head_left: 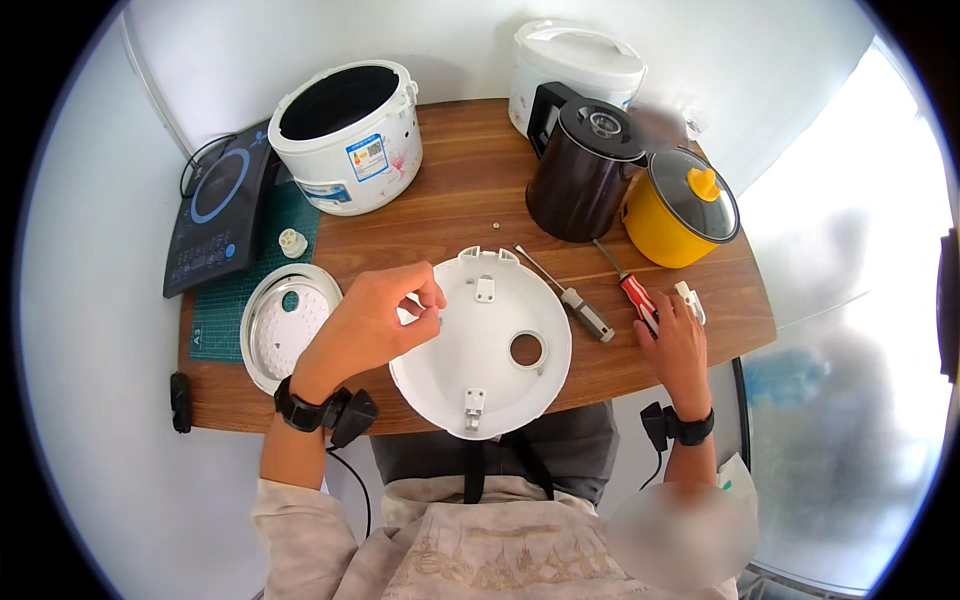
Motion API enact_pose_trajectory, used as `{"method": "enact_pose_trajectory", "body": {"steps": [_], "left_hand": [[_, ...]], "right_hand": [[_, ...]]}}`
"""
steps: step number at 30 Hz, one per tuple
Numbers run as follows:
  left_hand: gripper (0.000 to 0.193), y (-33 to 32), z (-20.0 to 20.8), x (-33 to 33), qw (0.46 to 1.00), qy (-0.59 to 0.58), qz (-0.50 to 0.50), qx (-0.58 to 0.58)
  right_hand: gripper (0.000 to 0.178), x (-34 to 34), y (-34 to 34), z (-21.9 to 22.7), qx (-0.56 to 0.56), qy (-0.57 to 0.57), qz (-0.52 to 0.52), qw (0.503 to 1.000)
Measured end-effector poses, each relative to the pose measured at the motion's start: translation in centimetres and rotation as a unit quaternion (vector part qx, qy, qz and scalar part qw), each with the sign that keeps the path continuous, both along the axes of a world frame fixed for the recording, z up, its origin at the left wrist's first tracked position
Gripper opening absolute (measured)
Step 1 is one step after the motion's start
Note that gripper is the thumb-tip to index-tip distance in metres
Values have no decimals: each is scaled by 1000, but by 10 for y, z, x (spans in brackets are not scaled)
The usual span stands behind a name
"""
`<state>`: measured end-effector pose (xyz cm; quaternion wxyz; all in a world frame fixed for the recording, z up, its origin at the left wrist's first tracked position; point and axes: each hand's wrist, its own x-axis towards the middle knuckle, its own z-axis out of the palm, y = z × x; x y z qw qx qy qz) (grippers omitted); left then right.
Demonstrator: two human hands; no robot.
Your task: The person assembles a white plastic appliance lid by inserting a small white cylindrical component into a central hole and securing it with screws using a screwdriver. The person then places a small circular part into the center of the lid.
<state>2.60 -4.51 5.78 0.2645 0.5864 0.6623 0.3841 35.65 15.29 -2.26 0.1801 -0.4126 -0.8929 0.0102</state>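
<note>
A round white rice-cooker lid (pixel 440 372) lies underside up at the table's front edge, with two small white brackets and a round hole showing. Over its left rim is my left hand (pixel 378 312), thumb and fingertips pinched together; whatever is between them is too small to name. On the right, my right hand (pixel 680 350) has its fingers around the handle of a red and white screwdriver (pixel 634 291), whose shaft points away from me. A grey-handled screwdriver (pixel 587 313) lies beside the lid. Just right of my right fingers is a small white plastic part (pixel 691 300).
A perforated metal inner lid (pixel 252 335) and a white cap (pixel 292 243) lie at left by a green mat (pixel 215 330) and an induction cooker (pixel 212 215). Behind stand an open rice cooker (pixel 345 150), dark kettle (pixel 580 190), yellow pot (pixel 662 230) and another white cooker (pixel 580 55).
</note>
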Motion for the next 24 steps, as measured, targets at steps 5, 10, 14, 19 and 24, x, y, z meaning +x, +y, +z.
{"method": "enact_pose_trajectory", "body": {"steps": [5, 10, 14, 19, 24], "left_hand": [[11, -6, -8, 2, 997, -61, -4, -38], [11, -21, -15, 2, 981, -185, 8, -57], [10, -25, -24, 3, 964, -265, 9, -39], [11, -22, -22, 10, 950, -311, 18, -7], [12, -22, -22, 12, 945, -325, 25, -4]], "right_hand": [[38, -3, 4, -6, -24, 17, -6, 1000], [22, 1, -1, 7, -23, 163, -3, 986], [28, 7, -30, 47, -272, 267, 4, 924], [37, -23, -68, 78, -268, 228, 210, 912], [41, -31, -71, 79, -271, 229, 241, 903]]}}
